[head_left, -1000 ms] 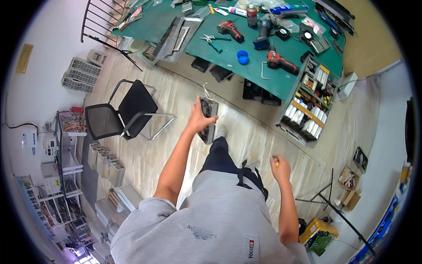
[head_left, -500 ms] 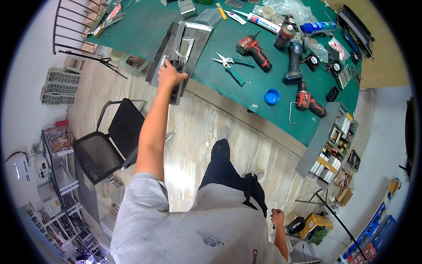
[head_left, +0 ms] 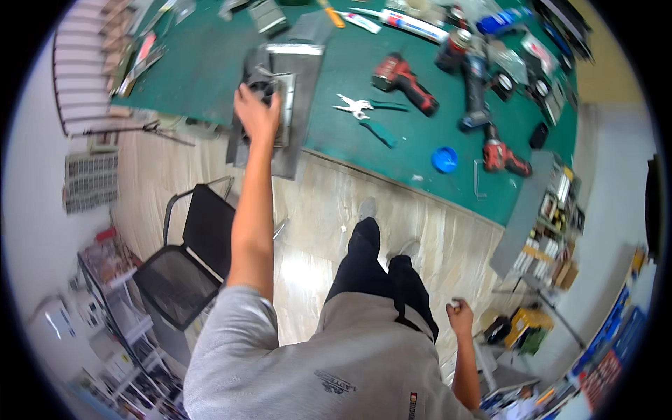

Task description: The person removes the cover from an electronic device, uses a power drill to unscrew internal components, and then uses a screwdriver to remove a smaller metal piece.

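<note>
At the left part of the green workbench [head_left: 196, 77], my left hand [head_left: 257, 117] closes round a black rounded part [head_left: 263, 89]. It lies over a flat grey metal panel [head_left: 302, 105] that juts past the bench's front edge. Beside my fingers a silver rectangular frame [head_left: 287, 105] rests on the panel. My palm hides part of the black piece. Low on the right, away from the bench, my right hand [head_left: 460, 319] hangs with curled fingers; a small dark thing seems to show at them, too small to name.
Green-handled pliers [head_left: 374, 115], a red-black cordless driver [head_left: 406, 84], a red drill [head_left: 500, 154], a blue cap [head_left: 444, 159] and a sealant tube [head_left: 414, 28] lie on the bench. A black chair [head_left: 178, 273] stands left; a grey parts box [head_left: 521, 210] is at the bench's right end.
My left hand has moved farther in over the panel, and the black part with it. My rear foot has come up beside the other. The whole view has shifted slightly.
</note>
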Tool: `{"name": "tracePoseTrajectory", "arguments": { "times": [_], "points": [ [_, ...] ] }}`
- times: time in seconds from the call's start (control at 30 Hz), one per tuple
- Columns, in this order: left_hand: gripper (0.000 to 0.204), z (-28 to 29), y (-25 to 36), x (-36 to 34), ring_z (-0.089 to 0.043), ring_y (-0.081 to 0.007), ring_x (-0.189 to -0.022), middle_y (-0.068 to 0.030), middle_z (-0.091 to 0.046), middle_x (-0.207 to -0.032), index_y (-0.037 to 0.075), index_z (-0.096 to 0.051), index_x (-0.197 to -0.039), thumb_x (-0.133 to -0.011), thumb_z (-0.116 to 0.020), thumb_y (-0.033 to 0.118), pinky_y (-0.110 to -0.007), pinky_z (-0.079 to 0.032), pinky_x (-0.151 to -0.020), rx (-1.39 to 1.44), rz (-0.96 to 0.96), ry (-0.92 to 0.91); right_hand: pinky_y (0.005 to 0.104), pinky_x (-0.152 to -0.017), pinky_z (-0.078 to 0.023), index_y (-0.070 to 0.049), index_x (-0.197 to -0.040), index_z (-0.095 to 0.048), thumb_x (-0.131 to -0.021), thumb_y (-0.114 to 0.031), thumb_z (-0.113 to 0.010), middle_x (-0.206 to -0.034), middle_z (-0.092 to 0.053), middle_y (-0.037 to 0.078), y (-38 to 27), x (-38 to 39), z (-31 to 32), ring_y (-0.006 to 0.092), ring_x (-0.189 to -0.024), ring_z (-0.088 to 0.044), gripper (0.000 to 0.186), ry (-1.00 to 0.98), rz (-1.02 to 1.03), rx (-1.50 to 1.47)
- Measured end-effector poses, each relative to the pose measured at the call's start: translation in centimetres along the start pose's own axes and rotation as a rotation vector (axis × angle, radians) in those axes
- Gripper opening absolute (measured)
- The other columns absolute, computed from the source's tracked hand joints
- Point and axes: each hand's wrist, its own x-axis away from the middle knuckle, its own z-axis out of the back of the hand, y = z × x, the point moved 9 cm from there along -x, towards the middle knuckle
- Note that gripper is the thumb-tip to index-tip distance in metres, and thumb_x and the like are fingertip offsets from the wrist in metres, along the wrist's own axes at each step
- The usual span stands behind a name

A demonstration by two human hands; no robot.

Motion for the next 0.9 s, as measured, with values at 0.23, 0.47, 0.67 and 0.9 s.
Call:
{"name": "tracePoseTrajectory", "arguments": {
  "times": [0.23, 0.47, 0.67, 0.9],
  "points": [
    [0.057, -1.5, 12.0, 27.6, -0.052, -0.0345, -0.115, -0.0237, -0.051, -0.127, -0.004, -0.043, -0.137, -0.090, -0.065, 0.019, -0.042, -0.045, -0.096, 0.456, -0.040, -0.449, 0.0490, -0.090, -0.044, 0.002, -0.108, -0.055, -0.073, -0.001, -0.059, -0.105, -0.050, 0.025, -9.3, -3.0, 3.5, 0.0446, -0.102, -0.051, 0.036, 0.149, 0.253, -0.177],
    [0.055, -3.7, 28.6, 54.2, -0.061, -0.0242, -0.105, -0.0143, -0.068, -0.107, -0.004, -0.060, -0.123, -0.099, -0.053, 0.045, -0.035, -0.044, -0.098, 0.574, 0.072, -1.931, 0.0426, -0.091, -0.049, -0.001, -0.117, -0.047, -0.090, -0.009, -0.062, -0.128, -0.055, 0.021, -8.5, 1.4, 9.6, 0.0405, -0.112, -0.057, 0.032, 0.412, 0.329, -0.575],
    [0.047, -2.8, 33.7, 61.2, -0.062, -0.0170, -0.096, -0.0066, -0.065, -0.103, -0.001, -0.061, -0.117, -0.100, -0.053, 0.042, -0.032, -0.050, -0.090, 0.877, 0.871, -1.838, 0.0370, -0.094, -0.051, -0.001, -0.117, -0.048, -0.091, -0.010, -0.066, -0.129, -0.059, 0.022, -0.6, 5.3, 11.1, 0.0367, -0.118, -0.060, 0.033, 0.536, 0.271, -0.869],
    [0.030, -3.5, 37.6, 67.9, -0.065, -0.0166, -0.088, -0.0046, -0.067, -0.092, 0.003, -0.064, -0.108, -0.098, -0.059, 0.031, -0.032, -0.054, -0.086, 0.835, 0.900, -1.702, 0.0403, -0.074, -0.054, -0.006, -0.114, -0.054, -0.089, -0.024, -0.069, -0.103, -0.068, 0.020, 12.1, 7.0, 7.5, 0.0378, -0.089, -0.068, 0.035, 0.361, 0.040, -0.962]
  ]
}}
